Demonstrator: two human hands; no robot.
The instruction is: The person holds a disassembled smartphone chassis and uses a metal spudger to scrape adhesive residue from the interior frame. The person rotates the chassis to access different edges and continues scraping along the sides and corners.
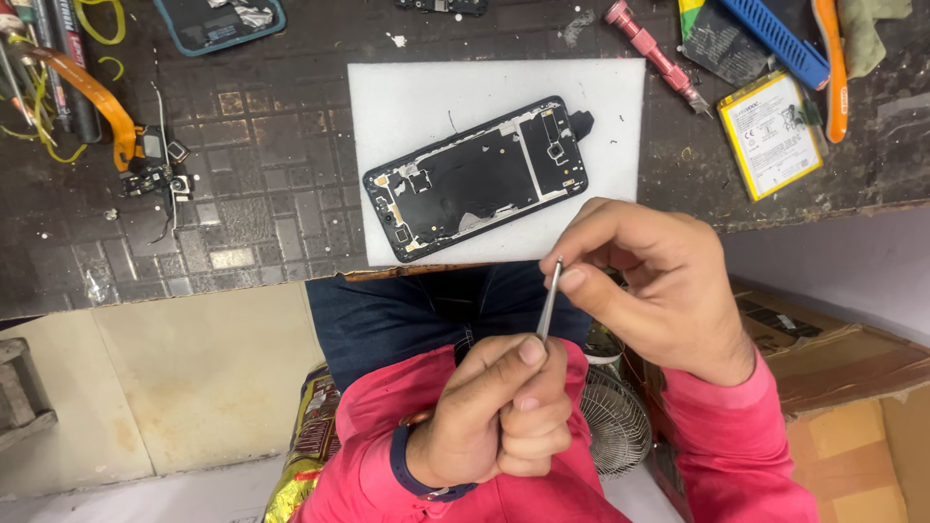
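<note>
Two hands share one thin metal tweezers [549,300]: left hand [499,416] fisted around its lower end, right hand [649,281] pinching the upper tip. Tweezers run near upright in view, tilted slightly right. Opened black phone [477,179] lies diagonally on a white foam pad [407,97] on the tabletop [252,174], just beyond the tip; right hand nearer.

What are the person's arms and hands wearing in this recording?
Both arms are in bright pink long sleeves that reach the wrists. The left hand is bare, with a dark blue band around its wrist, likely a watch strap. The right hand is bare too, with no ring, glove or band in view. The fingers are uncovered, with short nails.
</note>
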